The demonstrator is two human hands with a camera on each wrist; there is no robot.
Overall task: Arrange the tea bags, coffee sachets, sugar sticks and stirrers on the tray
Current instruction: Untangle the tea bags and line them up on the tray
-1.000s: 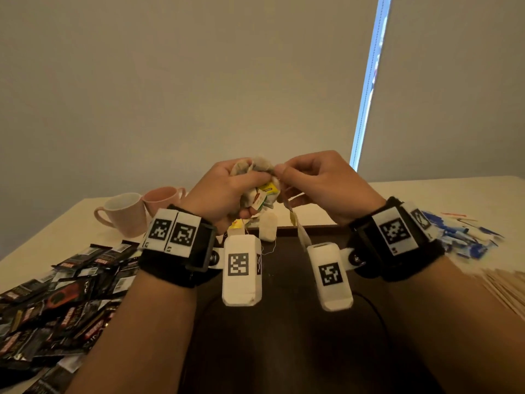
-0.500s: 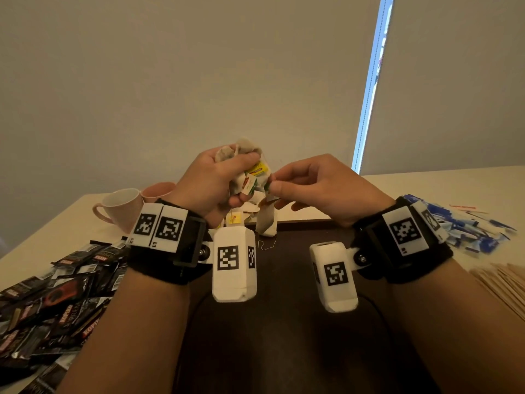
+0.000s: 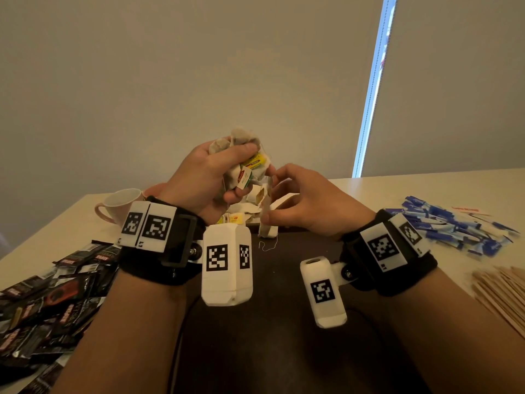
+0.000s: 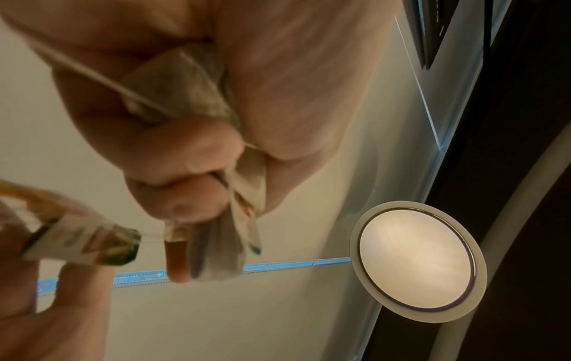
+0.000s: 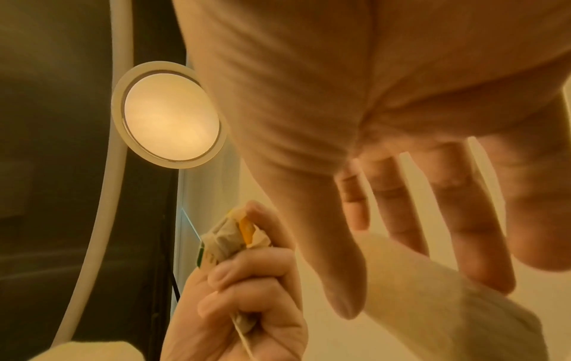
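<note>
Tea bags sit bunched in the left hand's fist above the tray so the right hand's fingertips can pinch one free, probably because their strings tangle.

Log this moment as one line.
left hand: grips tea bag bunch | right hand: pinches single tea bag above tray | sachets, sugar, stirrers: on table
</note>
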